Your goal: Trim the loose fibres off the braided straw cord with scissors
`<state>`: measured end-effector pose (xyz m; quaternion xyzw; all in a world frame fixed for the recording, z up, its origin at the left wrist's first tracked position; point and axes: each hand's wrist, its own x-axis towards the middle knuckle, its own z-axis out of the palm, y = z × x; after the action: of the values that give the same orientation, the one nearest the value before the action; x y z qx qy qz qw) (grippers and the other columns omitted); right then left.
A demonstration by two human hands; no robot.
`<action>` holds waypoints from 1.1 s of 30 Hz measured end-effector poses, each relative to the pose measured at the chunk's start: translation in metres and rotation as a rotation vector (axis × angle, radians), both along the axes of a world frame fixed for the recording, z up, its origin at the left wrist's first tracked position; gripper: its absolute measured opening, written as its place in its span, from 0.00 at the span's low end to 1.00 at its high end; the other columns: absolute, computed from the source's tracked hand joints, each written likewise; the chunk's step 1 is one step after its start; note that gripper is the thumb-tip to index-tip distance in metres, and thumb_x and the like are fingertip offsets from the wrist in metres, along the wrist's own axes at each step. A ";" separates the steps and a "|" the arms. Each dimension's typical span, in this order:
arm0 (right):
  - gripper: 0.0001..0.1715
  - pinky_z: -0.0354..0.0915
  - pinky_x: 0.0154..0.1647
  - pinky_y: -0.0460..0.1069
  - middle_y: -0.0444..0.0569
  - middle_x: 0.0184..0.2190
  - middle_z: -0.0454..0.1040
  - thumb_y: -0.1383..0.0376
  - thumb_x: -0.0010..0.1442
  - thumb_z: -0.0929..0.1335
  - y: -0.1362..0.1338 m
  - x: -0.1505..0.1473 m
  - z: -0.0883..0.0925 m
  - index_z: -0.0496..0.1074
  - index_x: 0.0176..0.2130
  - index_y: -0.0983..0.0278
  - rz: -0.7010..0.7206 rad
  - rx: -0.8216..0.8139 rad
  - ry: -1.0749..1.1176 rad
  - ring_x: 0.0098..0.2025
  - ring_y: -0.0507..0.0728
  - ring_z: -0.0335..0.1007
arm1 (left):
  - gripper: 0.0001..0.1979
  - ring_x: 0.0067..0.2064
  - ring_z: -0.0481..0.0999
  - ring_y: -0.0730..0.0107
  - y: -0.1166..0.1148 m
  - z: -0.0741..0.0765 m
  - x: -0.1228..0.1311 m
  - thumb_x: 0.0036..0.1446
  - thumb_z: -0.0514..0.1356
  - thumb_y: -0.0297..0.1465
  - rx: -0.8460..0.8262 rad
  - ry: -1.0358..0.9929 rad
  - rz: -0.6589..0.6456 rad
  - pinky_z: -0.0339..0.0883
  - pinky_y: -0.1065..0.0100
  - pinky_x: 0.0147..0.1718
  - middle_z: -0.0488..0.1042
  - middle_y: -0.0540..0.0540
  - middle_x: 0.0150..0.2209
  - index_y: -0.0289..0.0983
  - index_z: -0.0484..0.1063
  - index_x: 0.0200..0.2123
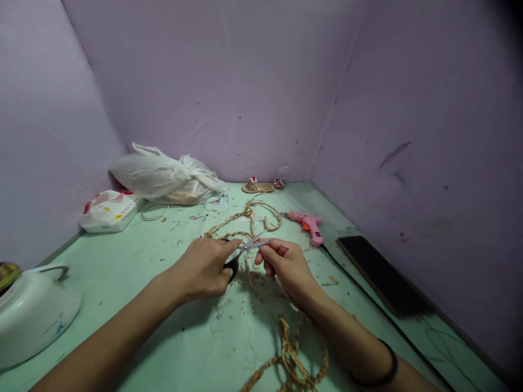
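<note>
My left hand is closed round the black handles of a pair of scissors, whose blades are spread and point to the right. Close to the blade tips, my right hand has its thumb and fingers pinched together; what it pinches is too small to make out, perhaps an end of the straw rope. A braided straw rope lies in loops behind the hands. More of that rope hangs or lies in a tangle below my right forearm.
At the right lie a pink glue gun with a black cord and a dark phone-like slab. A small straw hat sits at the back. Leftward are a white plastic bag, a tissue pack and a white rounded object.
</note>
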<state>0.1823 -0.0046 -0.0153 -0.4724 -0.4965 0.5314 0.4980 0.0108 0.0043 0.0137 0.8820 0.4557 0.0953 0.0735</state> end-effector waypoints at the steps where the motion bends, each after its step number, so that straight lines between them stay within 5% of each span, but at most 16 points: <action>1: 0.11 0.47 0.11 0.42 0.39 0.12 0.64 0.63 0.49 0.65 -0.001 0.000 0.001 0.68 0.19 0.66 -0.004 -0.001 -0.010 0.11 0.44 0.51 | 0.24 0.37 0.73 0.63 0.000 0.000 0.000 0.42 0.53 0.25 -0.013 -0.006 -0.005 0.62 0.69 0.33 0.75 0.47 0.34 0.43 0.66 0.45; 12: 0.15 0.45 0.12 0.42 0.38 0.08 0.59 0.62 0.51 0.64 -0.001 0.000 0.000 0.68 0.18 0.67 -0.024 0.053 -0.133 0.11 0.45 0.50 | 0.21 0.25 0.69 0.68 0.004 0.002 -0.002 0.42 0.50 0.22 -0.040 0.024 -0.090 0.56 0.72 0.24 0.71 0.50 0.23 0.41 0.67 0.41; 17: 0.12 0.46 0.12 0.42 0.40 0.14 0.65 0.61 0.49 0.65 0.002 0.001 -0.002 0.70 0.23 0.68 -0.024 0.039 -0.007 0.11 0.44 0.51 | 0.17 0.22 0.64 0.75 0.005 0.004 -0.002 0.42 0.49 0.22 -0.102 -0.126 -0.114 0.53 0.75 0.22 0.67 0.53 0.20 0.40 0.69 0.35; 20: 0.13 0.51 0.12 0.42 0.41 0.18 0.68 0.61 0.46 0.67 0.004 0.000 -0.002 0.71 0.32 0.67 -0.021 -0.033 0.157 0.12 0.45 0.54 | 0.14 0.22 0.61 0.77 0.009 0.006 -0.007 0.43 0.49 0.24 -0.064 -0.239 -0.047 0.53 0.75 0.23 0.66 0.54 0.21 0.38 0.70 0.33; 23: 0.12 0.56 0.15 0.42 0.45 0.24 0.70 0.64 0.42 0.68 0.003 0.000 0.000 0.71 0.30 0.68 -0.033 -0.119 0.279 0.18 0.47 0.60 | 0.12 0.24 0.62 0.76 0.013 0.005 -0.013 0.45 0.50 0.26 -0.018 -0.267 0.075 0.53 0.75 0.23 0.67 0.53 0.22 0.37 0.70 0.32; 28: 0.09 0.35 0.11 0.40 0.43 0.23 0.64 0.67 0.41 0.68 0.003 0.004 0.002 0.71 0.27 0.70 -0.005 -0.226 0.328 0.16 0.41 0.42 | 0.11 0.25 0.64 0.75 0.014 0.001 -0.012 0.46 0.49 0.28 0.007 -0.145 0.118 0.54 0.75 0.25 0.69 0.53 0.24 0.39 0.69 0.31; 33: 0.17 0.35 0.14 0.42 0.36 0.15 0.51 0.62 0.43 0.69 0.003 0.006 0.002 0.73 0.34 0.70 -0.028 -0.221 0.226 0.16 0.44 0.36 | 0.24 0.33 0.72 0.67 0.011 -0.001 -0.010 0.45 0.52 0.30 0.034 -0.003 0.086 0.59 0.72 0.30 0.74 0.52 0.32 0.47 0.64 0.48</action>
<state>0.1880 -0.0020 -0.0133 -0.4681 -0.3693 0.6256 0.5031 0.0006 0.0150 0.0126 0.8625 0.4914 0.1076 0.0552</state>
